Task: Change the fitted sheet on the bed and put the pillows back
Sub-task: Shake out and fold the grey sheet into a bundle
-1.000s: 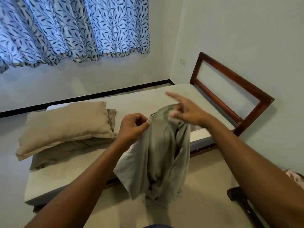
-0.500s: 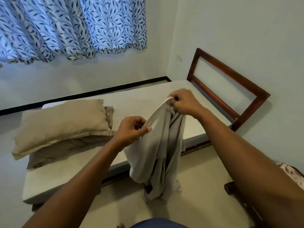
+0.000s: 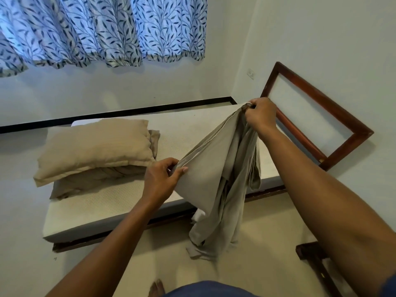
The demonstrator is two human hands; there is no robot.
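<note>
From the head camera, you are at the unfolding step. The fresh fitted sheet (image 3: 214, 179) is off the bed and in your hands, held in the air above the near edge of the bare mattress (image 3: 107, 202), and none of it is spread yet. Your left hand (image 3: 162, 176) pinches the hem low down, thumb and curled fingers clamped on the seam. Your right hand (image 3: 260, 116) grips a bunch of the same edge higher up, near the wooden bed end (image 3: 321, 116), fingers closed round the cloth. The hem runs taut between the two hands. The rest hangs in folds, and its lowest part trails onto the floor (image 3: 257, 243).

The two pillows (image 3: 94, 146) lie stacked on the left part of the mattress. I judge they will be in the way once the sheet goes over that end.

The next move calls for finding a corner pocket. Run the hem through your fingers until you reach one, then carry it to a mattress corner and hook it under. Lift the trailing cloth clear of the floor first, so you do not tread on it.

No brand, label or writing can be read. The curtain (image 3: 102, 28) carries only a leaf print, and the wall socket (image 3: 250, 73) is too small to show any marking.
</note>
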